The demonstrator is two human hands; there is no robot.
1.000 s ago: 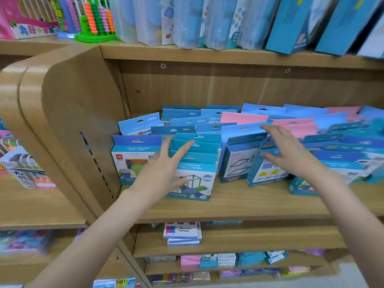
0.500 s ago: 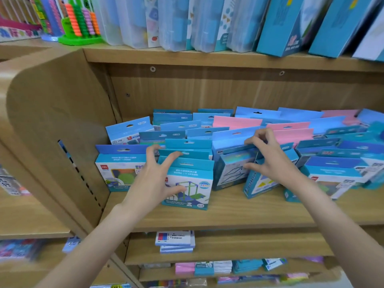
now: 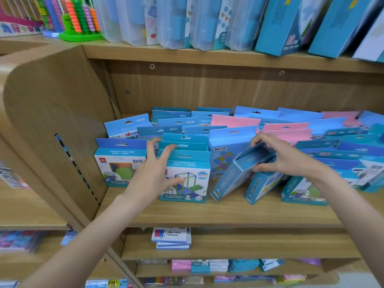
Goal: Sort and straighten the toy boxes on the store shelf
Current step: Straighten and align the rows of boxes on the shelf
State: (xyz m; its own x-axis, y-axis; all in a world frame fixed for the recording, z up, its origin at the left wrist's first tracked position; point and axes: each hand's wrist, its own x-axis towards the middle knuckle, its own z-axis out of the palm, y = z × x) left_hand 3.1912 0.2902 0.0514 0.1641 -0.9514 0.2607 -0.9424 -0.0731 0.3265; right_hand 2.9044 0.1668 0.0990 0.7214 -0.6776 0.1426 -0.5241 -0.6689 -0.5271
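On the wooden shelf [image 3: 207, 213], toy boxes stood in crowded rows. The left hand [image 3: 153, 173] gripped the front teal box [image 3: 187, 179], fingers curled over its top edge. To the right, the right hand [image 3: 286, 159] pinched a tilted blue box [image 3: 234, 177] at its top.

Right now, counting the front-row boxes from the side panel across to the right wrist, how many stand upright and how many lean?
Upright: 2, the blue-topped box and the teal box gripped by the left hand.
Leaning: 3, two side-printed boxes held by the right hand, and one green-picture box below its wrist.
Total: 5.
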